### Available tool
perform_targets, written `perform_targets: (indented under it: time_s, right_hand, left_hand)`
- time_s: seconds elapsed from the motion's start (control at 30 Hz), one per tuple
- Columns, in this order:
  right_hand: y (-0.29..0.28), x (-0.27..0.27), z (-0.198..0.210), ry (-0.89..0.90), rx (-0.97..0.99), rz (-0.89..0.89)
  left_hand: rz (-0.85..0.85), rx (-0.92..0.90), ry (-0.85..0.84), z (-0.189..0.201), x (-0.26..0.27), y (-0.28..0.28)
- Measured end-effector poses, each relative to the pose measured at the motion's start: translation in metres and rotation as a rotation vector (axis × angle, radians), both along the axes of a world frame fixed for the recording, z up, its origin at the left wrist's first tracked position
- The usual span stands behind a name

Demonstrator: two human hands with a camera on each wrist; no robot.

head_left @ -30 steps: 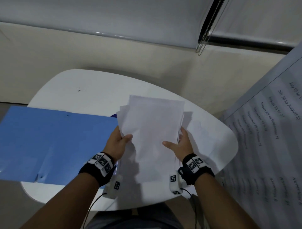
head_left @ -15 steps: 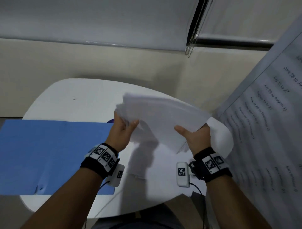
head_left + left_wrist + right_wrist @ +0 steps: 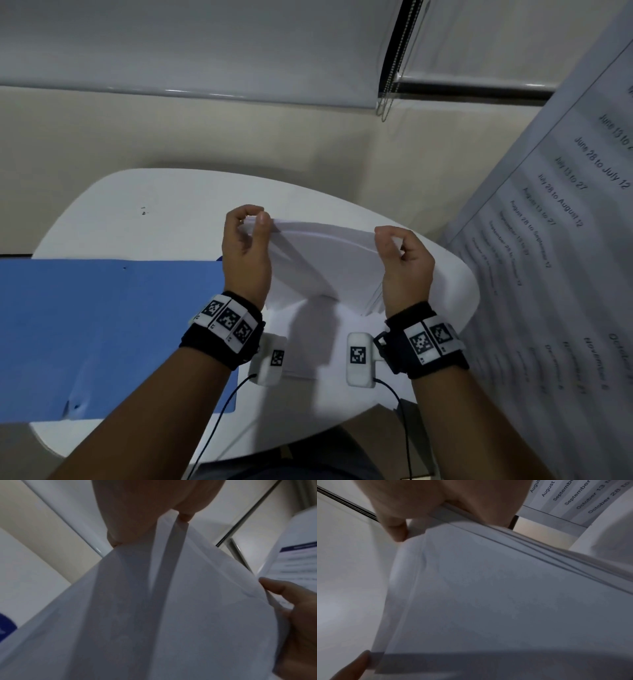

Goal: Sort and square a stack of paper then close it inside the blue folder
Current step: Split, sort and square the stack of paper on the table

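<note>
A stack of white paper (image 3: 322,257) stands on edge above the white table (image 3: 164,219), its lower edge near the tabletop. My left hand (image 3: 251,222) pinches its upper left corner between thumb and fingers. My right hand (image 3: 394,240) pinches the upper right corner. In the left wrist view the sheets (image 3: 171,601) fan down from my left hand's fingers (image 3: 184,517), their edges uneven. The right wrist view shows the paper stack (image 3: 496,595) with several offset sheet edges. The blue folder (image 3: 102,329) lies open and flat on the table's left side, overhanging the left edge.
A large printed date schedule sheet (image 3: 565,240) hangs or leans at the right, close to my right arm. A cream wall and window blinds with a bead chain (image 3: 390,68) are beyond the table. Cables run from both wrist cameras.
The paper stack went from lying tilted in both hands to standing on edge. Both hands shifted from the sides to pinch its upper corners and rose slightly.
</note>
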State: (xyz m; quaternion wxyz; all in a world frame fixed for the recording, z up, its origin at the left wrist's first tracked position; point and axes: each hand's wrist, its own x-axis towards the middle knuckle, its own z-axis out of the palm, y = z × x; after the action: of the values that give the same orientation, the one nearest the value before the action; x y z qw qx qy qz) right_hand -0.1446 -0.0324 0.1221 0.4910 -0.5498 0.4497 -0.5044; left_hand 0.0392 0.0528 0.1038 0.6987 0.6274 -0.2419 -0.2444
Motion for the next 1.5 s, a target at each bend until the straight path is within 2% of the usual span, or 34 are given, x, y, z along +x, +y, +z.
perform_targets:
  time_s: [0.1, 0.23, 0.37, 0.5, 0.7, 0.8, 0.87, 0.97, 1.03, 1.17, 1.37, 1.5]
  right_hand:
    - [-0.001, 0.002, -0.001, 0.002, -0.032, -0.066]
    - [-0.003, -0.005, -0.002, -0.094, -0.033, -0.075]
    - [-0.003, 0.003, 0.007, -0.022, -0.111, -0.069]
    - [-0.007, 0.001, -0.002, -0.050, -0.058, -0.135]
    - [-0.011, -0.012, -0.021, 0.045, 0.163, 0.122]
    - [-0.009, -0.004, -0.013, 0.079, 0.170, 0.115]
    - [-0.011, -0.007, -0.011, 0.049, 0.159, 0.121]
    - [-0.008, -0.015, -0.016, 0.066, 0.220, 0.147]
    - [-0.006, -0.014, -0.016, 0.020, 0.239, 0.101]
    - [-0.004, -0.006, -0.010, -0.047, 0.097, -0.036]
    - [-0.003, -0.003, 0.002, -0.055, -0.033, -0.084]
    - [-0.009, 0.005, 0.006, -0.029, -0.025, -0.155]
  left_hand:
    - [0.033, 0.012, -0.018, 0.001, -0.001, -0.006]
    - [0.021, 0.042, -0.017, 0.000, 0.002, -0.006]
    - [-0.007, 0.022, -0.022, -0.001, 0.001, -0.006]
    - [-0.038, 0.001, -0.027, -0.006, 0.000, -0.006]
    - [-0.157, 0.076, 0.036, -0.013, 0.003, -0.006]
    - [-0.175, 0.036, -0.017, -0.008, 0.001, -0.007]
    - [-0.168, 0.010, 0.007, -0.009, 0.003, -0.006]
    - [-0.166, 0.072, 0.069, -0.014, 0.003, -0.003]
    - [-0.161, 0.064, 0.066, -0.015, 0.000, -0.004]
    - [-0.075, 0.023, 0.050, -0.016, -0.005, -0.006]
    - [-0.038, -0.003, -0.012, -0.008, -0.003, -0.010]
    - [0.013, -0.040, -0.068, -0.008, -0.008, -0.014]
